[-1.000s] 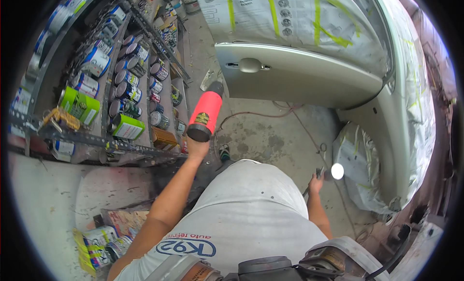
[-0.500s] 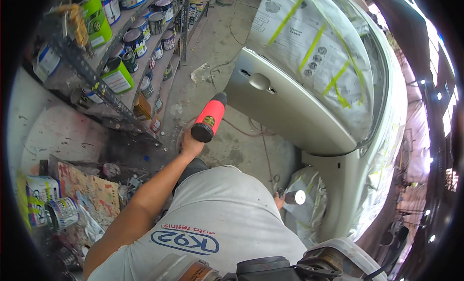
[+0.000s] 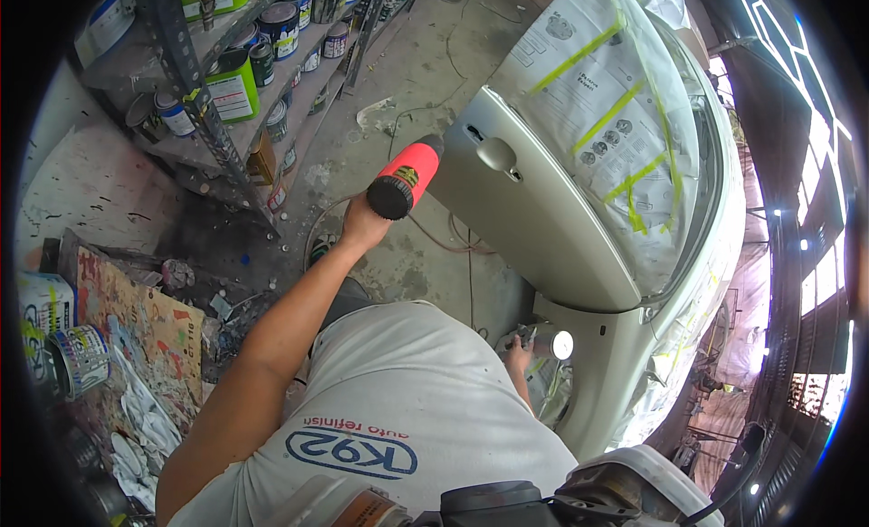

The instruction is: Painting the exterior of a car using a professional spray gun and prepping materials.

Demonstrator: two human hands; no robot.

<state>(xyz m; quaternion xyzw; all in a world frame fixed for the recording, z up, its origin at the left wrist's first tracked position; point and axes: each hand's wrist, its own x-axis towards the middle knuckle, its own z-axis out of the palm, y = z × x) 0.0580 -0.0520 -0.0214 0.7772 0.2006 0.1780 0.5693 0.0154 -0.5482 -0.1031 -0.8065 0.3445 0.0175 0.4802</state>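
Note:
My left hand (image 3: 364, 225) is closed around the handle of a red and black heat gun (image 3: 418, 169). Its dark nozzle reaches toward the edge of an open champagne-coloured car door (image 3: 543, 206), which overlaps it in the view; I cannot tell whether they touch. The door handle (image 3: 496, 154) is on the panel just beyond. Low at my right side, my right hand (image 3: 519, 357) grips a spray gun (image 3: 549, 344) with a round, white-topped cup; much of the gun is hidden. Masking film (image 3: 593, 92) with yellow-green tape covers the door window.
Paint cans (image 3: 279, 24) fill a metal shelf (image 3: 204, 133) on the left. A paint-stained board (image 3: 136, 310) and litter lie at lower left. Hoses (image 3: 453, 242) run over the concrete floor (image 3: 412, 278). The car body (image 3: 593, 355) stands to the right.
The heat gun in my left hand has moved forward and right, closer to the door edge. My right hand with the spray gun has shifted slightly forward. The whole view has also turned a little.

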